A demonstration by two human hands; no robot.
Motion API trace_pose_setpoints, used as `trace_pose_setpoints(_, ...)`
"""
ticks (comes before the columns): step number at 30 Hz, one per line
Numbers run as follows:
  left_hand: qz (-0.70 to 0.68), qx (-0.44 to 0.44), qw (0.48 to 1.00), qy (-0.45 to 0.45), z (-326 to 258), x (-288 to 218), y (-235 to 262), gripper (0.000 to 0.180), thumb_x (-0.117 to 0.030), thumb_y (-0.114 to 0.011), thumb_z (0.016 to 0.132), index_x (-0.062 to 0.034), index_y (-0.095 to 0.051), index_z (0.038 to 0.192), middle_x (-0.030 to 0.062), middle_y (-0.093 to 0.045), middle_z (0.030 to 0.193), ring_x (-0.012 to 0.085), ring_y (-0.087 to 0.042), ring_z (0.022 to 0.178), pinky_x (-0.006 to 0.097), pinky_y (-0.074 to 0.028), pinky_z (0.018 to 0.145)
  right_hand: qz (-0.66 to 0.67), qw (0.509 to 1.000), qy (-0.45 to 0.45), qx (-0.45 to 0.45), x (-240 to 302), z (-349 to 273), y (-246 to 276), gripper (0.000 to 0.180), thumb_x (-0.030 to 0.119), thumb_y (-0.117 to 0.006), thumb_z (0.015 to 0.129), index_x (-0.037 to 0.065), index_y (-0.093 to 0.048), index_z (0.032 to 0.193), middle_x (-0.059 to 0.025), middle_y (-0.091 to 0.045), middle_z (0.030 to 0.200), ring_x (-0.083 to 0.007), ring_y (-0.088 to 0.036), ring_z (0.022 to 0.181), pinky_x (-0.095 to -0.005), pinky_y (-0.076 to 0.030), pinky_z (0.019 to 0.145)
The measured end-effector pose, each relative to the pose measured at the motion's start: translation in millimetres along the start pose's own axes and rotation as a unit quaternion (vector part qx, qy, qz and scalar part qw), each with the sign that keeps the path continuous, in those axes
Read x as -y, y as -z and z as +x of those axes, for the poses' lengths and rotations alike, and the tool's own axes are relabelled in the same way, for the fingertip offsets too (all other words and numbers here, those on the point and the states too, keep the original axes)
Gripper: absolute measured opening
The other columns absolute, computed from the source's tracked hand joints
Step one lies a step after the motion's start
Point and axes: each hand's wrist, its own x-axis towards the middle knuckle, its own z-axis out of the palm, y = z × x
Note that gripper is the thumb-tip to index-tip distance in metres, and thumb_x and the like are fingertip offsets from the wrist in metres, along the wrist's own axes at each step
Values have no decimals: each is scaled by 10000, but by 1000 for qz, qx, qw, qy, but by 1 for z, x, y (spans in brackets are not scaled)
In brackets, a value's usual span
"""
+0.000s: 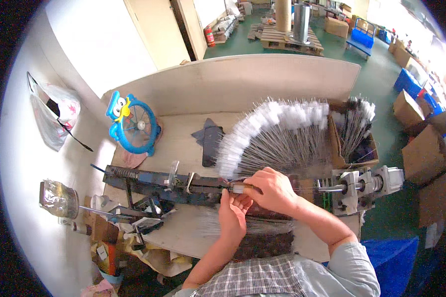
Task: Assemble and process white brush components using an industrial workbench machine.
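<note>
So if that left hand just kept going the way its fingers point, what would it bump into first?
The left hand points away from the person, so it would probably meet the dark machine rail first, then the fan of white-tipped wires; depth is unclear.

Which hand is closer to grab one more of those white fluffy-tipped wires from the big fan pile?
Probably the right hand. It lies nearest the fan of white-tipped wires, while the left hand sits lower, on the near side of the dark machine rail, its fingers at a small metal piece.
</note>
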Motion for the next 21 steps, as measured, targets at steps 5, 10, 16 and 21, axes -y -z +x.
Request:
trace_pose_setpoints(5,-41,-1,998,-40,2,8,7,392,-391,-405,933,-49,-516,1088,62,-583,1010,156,-547,977,310,-409,886,-32,996,31,-82,11,-7,-25,323,281,-694,676,71,-664,920,-29,-639,888,-213,-566,892,-362,-450,757)
trace_pose_setpoints(10,-28,-15,999,-22,-2,8,-5,196,-236,-455,920,-55,-520,960,50,-574,948,144,-551,902,290,-425,825,-54,983,88,-151,-2,-10,-18,260,257,-676,662,137,-650,892,8,-615,882,-185,-542,896,-339,-412,746)
trace_pose_setpoints(16,-39,-16,995,-96,4,15,5,69,-118,-524,875,-55,-529,903,59,-590,936,138,-573,867,307,-447,799,-60,983,123,-121,-1,-10,-17,204,229,-682,682,168,-673,876,24,-607,869,-183,-547,885,-328,-425,758)
trace_pose_setpoints(21,-35,-26,996,-80,-6,8,-12,46,-88,-570,847,-54,-543,863,45,-603,904,128,-580,841,286,-443,774,-76,982,136,-103,-9,-17,-6,210,234,-694,669,165,-678,866,24,-614,865,-185,-557,875,-333,-427,769)
